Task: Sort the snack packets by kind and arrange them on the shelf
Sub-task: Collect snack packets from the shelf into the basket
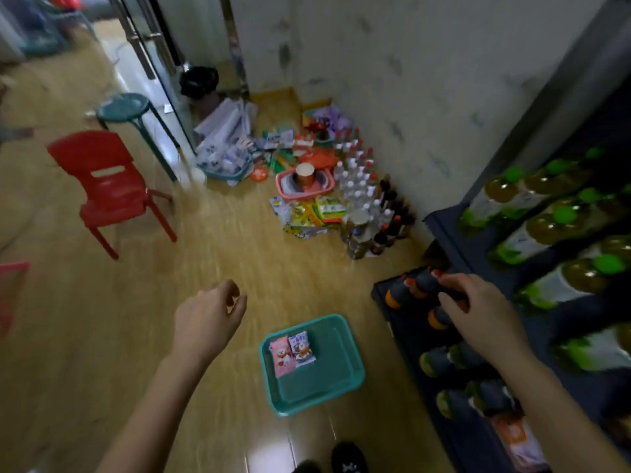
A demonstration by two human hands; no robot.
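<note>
From the head camera, a teal rectangular plastic tray (331, 373) sits on the wooden floor. It holds two snack packets lying side by side and touching in its far-left corner: a pink foil packet (281, 356) and a white-and-blue foil packet (301, 348). The rest of the tray is bare, so most of its load looks already shelved, and these two seem to be what is left here.

To the right of the tray stands the dark blue metal shelf (406, 336). The right hand (481, 312) is over its lowest ledge, fingers bent down among dark bottles with orange caps (423, 285). Blur hides whether it is grasping anything.

Nearer the camera than the tray, an orange-and-white packet (515, 435) lies on that same ledge.

The left hand (208, 319) hangs left of the tray over the floor, fingers loosely curled and holding nothing.

Well beyond the tray, against the wall, a heap of yellow-and-green packets (314, 213) lies on the floor. If they count, sorting is far from finished.
</note>
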